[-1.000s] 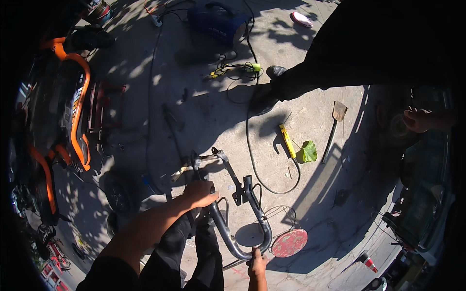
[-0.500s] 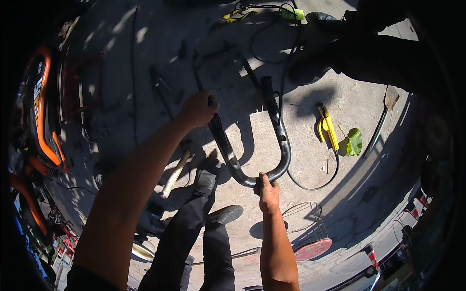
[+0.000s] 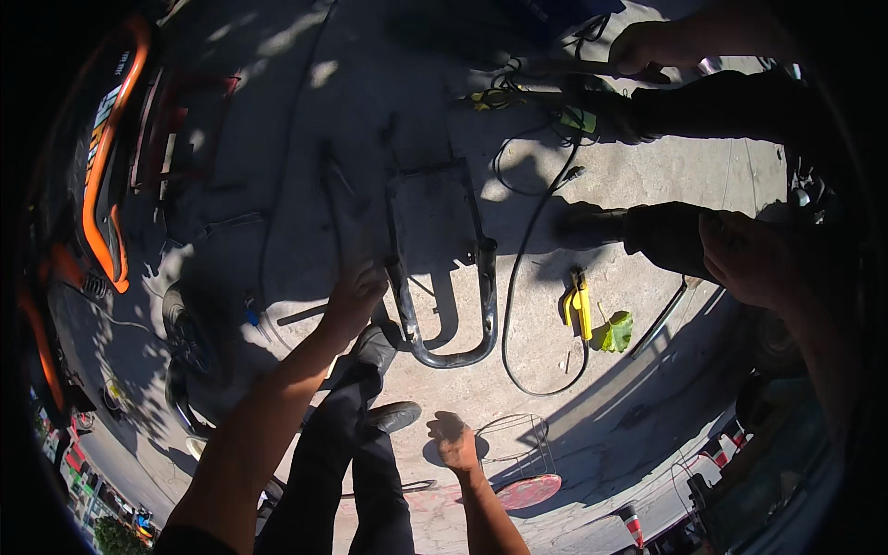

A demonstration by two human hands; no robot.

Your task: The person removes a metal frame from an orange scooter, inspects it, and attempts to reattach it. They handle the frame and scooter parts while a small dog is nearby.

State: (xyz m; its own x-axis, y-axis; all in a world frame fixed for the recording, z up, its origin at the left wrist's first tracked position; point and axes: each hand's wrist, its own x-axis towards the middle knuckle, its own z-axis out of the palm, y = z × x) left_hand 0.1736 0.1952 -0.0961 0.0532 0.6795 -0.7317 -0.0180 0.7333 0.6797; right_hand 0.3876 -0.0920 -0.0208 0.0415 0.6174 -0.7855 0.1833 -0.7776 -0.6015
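Note:
A black U-shaped tubular metal frame (image 3: pixel 453 359) lies on the concrete, its curved end toward me and a rectangular section at the far end. My left hand (image 3: pixel 359 289) is beside the top of its left tube, fingers loosely bent and partly in shadow; I see no grip on the tube. Lower down, my right hand (image 3: pixel 453 444) hangs apart from the curved end, empty, with its fingers apart. Right of the frame lies a yellow welding electrode holder (image 3: pixel 580 310), its black cable (image 3: pixel 509 342) looping round.
A person crouches at right, one hand (image 3: pixel 638 51) on a long thin object, the other hand (image 3: pixel 749 259) over a knee. Near them are a green leaf (image 3: pixel 615 331) and a dark shoe (image 3: pixel 587 227). A red-topped wire stool (image 3: pixel 529 492) stands lower right; an orange curved part (image 3: pixel 92 199) is at left.
The tubular frame, held in both my hands before, now rests on the ground. My right hand has come off its curve and moved back. The other person's hands have come into view.

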